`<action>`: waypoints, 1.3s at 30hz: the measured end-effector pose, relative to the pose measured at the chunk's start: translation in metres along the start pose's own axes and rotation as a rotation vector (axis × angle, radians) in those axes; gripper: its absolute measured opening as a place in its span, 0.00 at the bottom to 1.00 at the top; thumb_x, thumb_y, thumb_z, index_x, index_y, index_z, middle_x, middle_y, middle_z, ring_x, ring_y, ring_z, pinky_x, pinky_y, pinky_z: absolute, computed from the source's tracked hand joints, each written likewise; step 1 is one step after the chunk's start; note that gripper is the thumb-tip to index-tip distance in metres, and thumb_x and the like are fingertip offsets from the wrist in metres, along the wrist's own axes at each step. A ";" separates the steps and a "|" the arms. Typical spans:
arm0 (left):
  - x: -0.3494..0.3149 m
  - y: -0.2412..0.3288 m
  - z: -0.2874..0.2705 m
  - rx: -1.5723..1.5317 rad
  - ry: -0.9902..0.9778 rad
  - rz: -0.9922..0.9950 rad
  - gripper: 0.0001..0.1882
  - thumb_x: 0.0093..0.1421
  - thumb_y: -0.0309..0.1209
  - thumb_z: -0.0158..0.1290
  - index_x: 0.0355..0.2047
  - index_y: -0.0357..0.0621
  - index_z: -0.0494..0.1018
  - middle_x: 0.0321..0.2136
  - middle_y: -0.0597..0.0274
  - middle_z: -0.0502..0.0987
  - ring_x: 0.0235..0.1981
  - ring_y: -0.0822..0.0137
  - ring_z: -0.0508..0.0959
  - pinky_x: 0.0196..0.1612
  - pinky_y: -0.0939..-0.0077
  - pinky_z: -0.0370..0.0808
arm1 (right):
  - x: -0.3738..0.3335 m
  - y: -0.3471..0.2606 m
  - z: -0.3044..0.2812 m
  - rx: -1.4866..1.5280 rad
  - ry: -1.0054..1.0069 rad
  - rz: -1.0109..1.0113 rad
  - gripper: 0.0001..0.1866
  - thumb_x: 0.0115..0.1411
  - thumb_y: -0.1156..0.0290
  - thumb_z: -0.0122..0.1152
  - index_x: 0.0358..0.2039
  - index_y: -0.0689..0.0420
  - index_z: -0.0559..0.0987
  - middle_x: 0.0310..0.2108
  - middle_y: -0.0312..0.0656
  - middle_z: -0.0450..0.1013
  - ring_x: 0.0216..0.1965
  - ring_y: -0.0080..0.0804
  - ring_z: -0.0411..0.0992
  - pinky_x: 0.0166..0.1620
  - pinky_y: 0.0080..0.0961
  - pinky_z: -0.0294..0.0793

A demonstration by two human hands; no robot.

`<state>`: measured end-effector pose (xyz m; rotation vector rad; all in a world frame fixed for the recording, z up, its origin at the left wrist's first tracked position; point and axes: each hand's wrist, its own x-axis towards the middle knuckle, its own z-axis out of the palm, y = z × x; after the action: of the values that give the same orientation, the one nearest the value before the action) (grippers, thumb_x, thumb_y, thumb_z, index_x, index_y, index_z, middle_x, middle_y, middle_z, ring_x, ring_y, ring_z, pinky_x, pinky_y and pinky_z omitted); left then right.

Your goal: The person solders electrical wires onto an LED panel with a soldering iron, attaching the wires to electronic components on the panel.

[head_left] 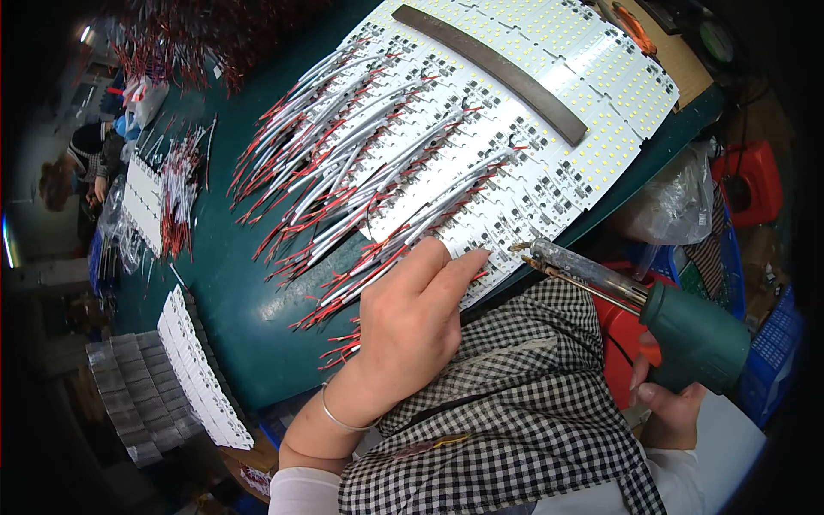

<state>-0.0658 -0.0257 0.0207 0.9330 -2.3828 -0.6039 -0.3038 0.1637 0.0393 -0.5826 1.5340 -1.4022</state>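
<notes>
My left hand [408, 313] is closed in a pinch at the near edge of the white LED boards [635, 94], on thin wires whose red ends show beside it; the fingers hide part of them. My right hand [669, 408] grips the handle of a green soldering gun [699, 335]. Its metal barrel points left, and the tip is close to the boards' edge, a little right of my left fingertips. Rows of white and red wires [343, 154] stick out from the boards toward the left. A dark curved bar [493, 69] lies across the boards.
The boards rest on a green table [257, 343]. On the left are another wired board [142, 202] and a stack of boards [202, 369]. A red stool [747, 184], clear plastic bag [665, 202] and blue crate [770, 356] stand right. Another person [86, 163] sits far left.
</notes>
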 end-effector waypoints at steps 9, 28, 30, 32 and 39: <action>-0.001 -0.006 0.005 -0.042 0.027 0.054 0.21 0.40 0.13 0.52 0.37 0.40 0.76 0.23 0.59 0.68 0.20 0.60 0.72 0.20 0.67 0.69 | -0.002 0.003 -0.001 -0.061 -0.066 0.023 0.34 0.38 0.78 0.67 0.49 0.72 0.68 0.39 0.52 0.71 0.20 0.31 0.72 0.19 0.20 0.72; -0.005 -0.007 0.011 0.150 0.123 0.237 0.18 0.41 0.16 0.53 0.36 0.33 0.77 0.18 0.63 0.63 0.16 0.67 0.67 0.17 0.73 0.64 | 0.001 0.000 -0.021 -0.732 -0.437 -0.129 0.22 0.49 0.74 0.64 0.46 0.62 0.74 0.46 0.44 0.74 0.41 0.30 0.75 0.42 0.27 0.73; -0.004 -0.006 0.011 0.161 0.119 0.246 0.18 0.41 0.17 0.53 0.36 0.32 0.77 0.18 0.63 0.63 0.16 0.68 0.67 0.17 0.73 0.64 | -0.009 0.014 -0.027 -0.243 -0.299 0.089 0.26 0.46 0.74 0.66 0.48 0.63 0.73 0.47 0.45 0.73 0.39 0.30 0.75 0.42 0.28 0.73; -0.004 -0.005 0.012 0.170 0.113 0.259 0.18 0.40 0.17 0.53 0.36 0.32 0.76 0.18 0.63 0.63 0.17 0.68 0.67 0.17 0.73 0.65 | -0.008 0.015 -0.021 0.257 -0.159 0.295 0.29 0.44 0.74 0.67 0.49 0.64 0.72 0.47 0.45 0.73 0.37 0.31 0.75 0.41 0.28 0.73; -0.006 -0.001 0.009 0.156 0.095 0.200 0.24 0.37 0.13 0.52 0.39 0.38 0.77 0.21 0.62 0.69 0.17 0.65 0.70 0.17 0.73 0.66 | 0.002 -0.009 0.001 -0.082 0.114 -0.203 0.36 0.40 0.71 0.70 0.48 0.75 0.67 0.37 0.53 0.71 0.17 0.26 0.70 0.14 0.17 0.71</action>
<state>-0.0666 -0.0198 0.0115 0.7561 -2.4249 -0.2948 -0.3055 0.1598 0.0471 -0.7362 1.6668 -1.5536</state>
